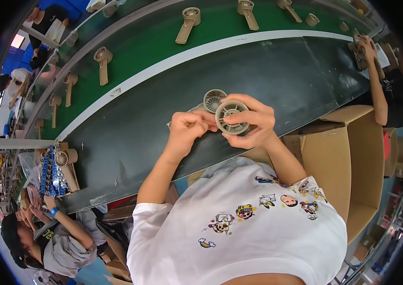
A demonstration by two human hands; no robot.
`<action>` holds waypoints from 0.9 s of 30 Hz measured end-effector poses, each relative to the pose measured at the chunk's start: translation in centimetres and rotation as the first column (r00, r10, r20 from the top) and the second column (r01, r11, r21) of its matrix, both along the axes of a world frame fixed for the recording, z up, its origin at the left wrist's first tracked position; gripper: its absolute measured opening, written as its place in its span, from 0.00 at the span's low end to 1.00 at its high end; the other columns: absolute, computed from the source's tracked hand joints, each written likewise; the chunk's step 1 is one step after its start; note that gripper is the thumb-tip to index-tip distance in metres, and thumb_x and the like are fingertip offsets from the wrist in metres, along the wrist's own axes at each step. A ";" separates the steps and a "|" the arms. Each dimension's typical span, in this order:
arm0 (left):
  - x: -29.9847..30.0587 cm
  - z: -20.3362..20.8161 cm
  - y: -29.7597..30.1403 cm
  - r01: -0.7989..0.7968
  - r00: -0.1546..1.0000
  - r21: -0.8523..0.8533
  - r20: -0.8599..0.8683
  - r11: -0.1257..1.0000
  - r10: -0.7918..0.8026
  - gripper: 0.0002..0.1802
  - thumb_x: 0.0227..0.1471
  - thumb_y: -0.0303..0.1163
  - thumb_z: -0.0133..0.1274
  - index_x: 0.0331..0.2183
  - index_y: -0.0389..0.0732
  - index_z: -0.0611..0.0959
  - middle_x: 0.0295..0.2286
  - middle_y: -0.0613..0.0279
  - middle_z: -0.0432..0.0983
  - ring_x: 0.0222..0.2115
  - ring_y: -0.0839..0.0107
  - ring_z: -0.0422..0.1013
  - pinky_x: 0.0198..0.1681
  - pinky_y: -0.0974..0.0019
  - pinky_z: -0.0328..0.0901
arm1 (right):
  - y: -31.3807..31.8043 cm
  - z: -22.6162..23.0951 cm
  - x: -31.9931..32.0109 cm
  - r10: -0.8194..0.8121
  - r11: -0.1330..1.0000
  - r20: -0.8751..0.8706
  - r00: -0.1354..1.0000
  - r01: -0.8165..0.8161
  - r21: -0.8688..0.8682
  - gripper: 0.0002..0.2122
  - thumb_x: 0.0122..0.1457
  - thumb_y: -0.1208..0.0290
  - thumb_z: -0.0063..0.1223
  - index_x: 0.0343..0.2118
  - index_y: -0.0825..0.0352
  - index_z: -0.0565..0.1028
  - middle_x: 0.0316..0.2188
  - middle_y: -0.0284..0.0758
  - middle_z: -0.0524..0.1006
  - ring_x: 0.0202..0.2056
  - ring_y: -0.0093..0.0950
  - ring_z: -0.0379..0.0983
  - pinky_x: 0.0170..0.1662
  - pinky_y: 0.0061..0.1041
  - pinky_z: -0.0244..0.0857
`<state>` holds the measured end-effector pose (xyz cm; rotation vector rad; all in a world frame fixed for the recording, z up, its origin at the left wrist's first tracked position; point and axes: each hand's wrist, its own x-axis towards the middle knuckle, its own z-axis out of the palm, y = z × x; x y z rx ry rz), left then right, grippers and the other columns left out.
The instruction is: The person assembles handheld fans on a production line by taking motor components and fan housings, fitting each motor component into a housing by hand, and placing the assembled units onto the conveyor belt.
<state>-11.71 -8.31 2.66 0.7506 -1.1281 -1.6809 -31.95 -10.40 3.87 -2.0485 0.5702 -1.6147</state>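
Observation:
Over the dark worktable (139, 123), my right hand (258, 121) grips a round beige fan housing (232, 117) with spokes inside, its open face turned up. My left hand (187, 130) is closed just left of it, fingertips reaching its edge; whatever they pinch, if anything, is hidden. Just beyond both hands lies a beige handheld fan body (214, 99). Its round slotted head shows beside the held housing, and its handle runs left, partly covered by my left hand.
Along the far side a green conveyor belt (139, 54) carries several beige fan bodies (191, 21). An open cardboard box (327, 156) stands at my right. Left, another fan body (68, 166) lies by blue strips (51, 173). Co-workers (63, 237) are at both ends of the table.

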 end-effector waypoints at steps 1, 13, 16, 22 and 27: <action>-0.3 0.2 0.2 -0.076 0.977 -0.108 0.193 0.991 0.096 0.08 0.44 0.17 0.48 0.16 0.31 0.77 0.34 0.48 0.80 0.27 0.68 0.75 0.33 0.71 0.70 | 0.0 -0.3 0.0 -0.002 1.000 -0.030 1.000 0.002 -0.004 0.16 0.31 0.79 0.65 0.29 0.67 0.79 0.39 0.53 0.76 0.35 0.37 0.79 0.38 0.26 0.73; 0.3 0.4 -2.0 0.070 0.447 -0.644 0.703 0.762 0.553 0.30 0.32 0.39 0.70 0.40 0.40 0.80 0.39 0.56 0.76 0.41 0.56 0.71 0.45 0.55 0.64 | -3.5 0.6 -2.8 -0.115 0.993 -0.289 0.950 0.117 -0.010 0.15 0.29 0.81 0.64 0.26 0.66 0.78 0.38 0.46 0.78 0.36 0.34 0.79 0.39 0.25 0.73; 0.1 -0.2 -1.7 0.193 0.280 -0.630 0.770 0.753 0.573 0.29 0.32 0.37 0.69 0.40 0.41 0.79 0.36 0.56 0.77 0.40 0.57 0.72 0.44 0.56 0.63 | -4.1 0.6 -3.2 -0.104 0.994 -0.416 0.903 0.113 -0.004 0.14 0.30 0.80 0.64 0.26 0.66 0.77 0.38 0.43 0.78 0.35 0.33 0.79 0.37 0.24 0.73; -0.8 -1.3 -1.9 0.211 0.275 -0.555 0.824 0.805 0.496 0.20 0.36 0.31 0.66 0.36 0.42 0.79 0.32 0.59 0.78 0.37 0.57 0.73 0.44 0.57 0.64 | -5.0 0.4 -2.4 -0.025 0.998 -0.483 0.875 0.047 0.034 0.13 0.32 0.79 0.63 0.26 0.66 0.77 0.40 0.39 0.76 0.30 0.34 0.76 0.31 0.27 0.72; -1.4 -2.1 -2.1 0.177 0.355 -0.561 0.803 0.809 0.479 0.19 0.38 0.31 0.65 0.35 0.41 0.78 0.30 0.57 0.78 0.34 0.55 0.73 0.40 0.56 0.65 | -5.3 0.3 -1.7 0.084 0.988 -0.546 0.834 0.004 0.157 0.13 0.31 0.80 0.62 0.25 0.67 0.76 0.40 0.40 0.77 0.34 0.35 0.77 0.35 0.27 0.72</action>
